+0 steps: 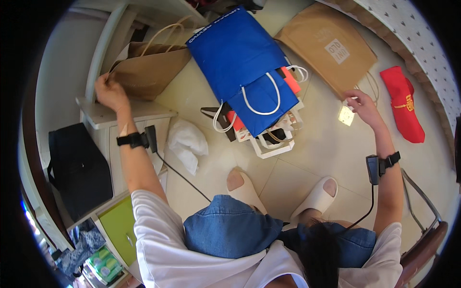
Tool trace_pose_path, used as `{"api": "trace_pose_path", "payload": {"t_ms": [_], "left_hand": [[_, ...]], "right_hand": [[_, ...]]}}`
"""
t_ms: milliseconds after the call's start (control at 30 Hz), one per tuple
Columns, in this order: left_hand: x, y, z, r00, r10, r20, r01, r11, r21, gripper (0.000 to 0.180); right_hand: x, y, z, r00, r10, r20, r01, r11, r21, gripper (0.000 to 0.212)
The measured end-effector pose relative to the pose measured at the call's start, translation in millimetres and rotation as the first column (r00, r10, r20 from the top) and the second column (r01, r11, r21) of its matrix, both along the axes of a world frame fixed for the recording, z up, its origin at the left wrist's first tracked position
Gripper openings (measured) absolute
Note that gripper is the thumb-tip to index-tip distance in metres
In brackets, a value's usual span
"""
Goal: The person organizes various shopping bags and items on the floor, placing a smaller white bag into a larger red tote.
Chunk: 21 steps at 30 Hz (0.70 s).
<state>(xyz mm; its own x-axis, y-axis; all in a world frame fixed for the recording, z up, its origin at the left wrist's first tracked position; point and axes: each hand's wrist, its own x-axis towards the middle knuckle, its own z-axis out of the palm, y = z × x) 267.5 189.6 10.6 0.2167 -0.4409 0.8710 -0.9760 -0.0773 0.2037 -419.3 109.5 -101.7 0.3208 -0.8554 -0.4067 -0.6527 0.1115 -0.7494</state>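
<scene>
One corner of the rope-handled brown paper bag (151,74) is pinched by the left hand (111,93); the right hand (363,108) half-curls, its hold unclear; gentle tension should prevent tearing.

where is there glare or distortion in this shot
In the head view, the card by the right hand glares pale yellow; the patterned cloth's edge bows near the rim, and the corners are black.
</scene>
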Motion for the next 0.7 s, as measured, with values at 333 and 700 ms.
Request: {"api": "trace_pose_path", "payload": {"t_ms": [333, 700], "left_hand": [[-163, 7, 145, 0.877, -0.001, 0.48, 0.152, 0.949, -0.275, 0.01], [-336, -32, 94, 0.43, -0.895, -0.119, 0.796, 0.438, -0.417, 0.015]], "right_hand": [[40, 7, 21, 0.97, -0.066, 0.236, 0.004, 0.967, 0.255, 0.034], [36, 26, 34, 0.488, -0.676, 0.552, 0.049, 0.652, 0.756, 0.065]]}}
